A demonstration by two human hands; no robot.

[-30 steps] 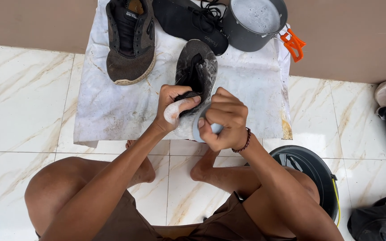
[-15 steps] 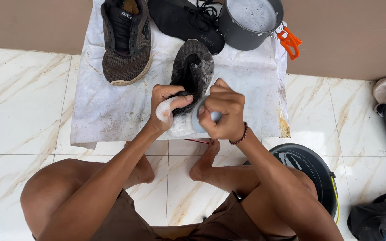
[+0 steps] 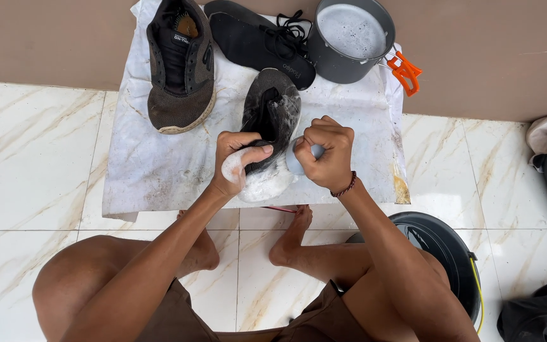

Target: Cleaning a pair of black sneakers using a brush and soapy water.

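Two bare feet (image 3: pixel 248 244) rest on the white marble-patterned floor tiles (image 3: pixel 33 158) at the near edge of the work area, with a round black bucket (image 3: pixel 438 247) just beside the right forearm. Beyond the feet lies a stained white plastic sheet (image 3: pixel 159 171) spread on the floor. On its near portion stands the dark mesh sports shoe covered in soap foam (image 3: pixel 270 123), heel toward the person. The left hand (image 3: pixel 238 158) is closed around the heel end of this shoe, thumb on top, with foam over the palm side. The right hand (image 3: pixel 327 152) is clenched in a fist around a small pale blue-grey scrubbing tool (image 3: pixel 295 161), which touches the right side of the shoe near the heel. A beaded bracelet (image 3: pixel 345 187) sits on the right wrist. Farther out, a second brown-grey mesh shoe (image 3: pixel 182 63) lies at the left, well apart. Black insoles with laces (image 3: pixel 261 41) lie at the far edge, touching a grey metal pot of soapy water (image 3: pixel 349 38) with orange handles (image 3: pixel 405 73).
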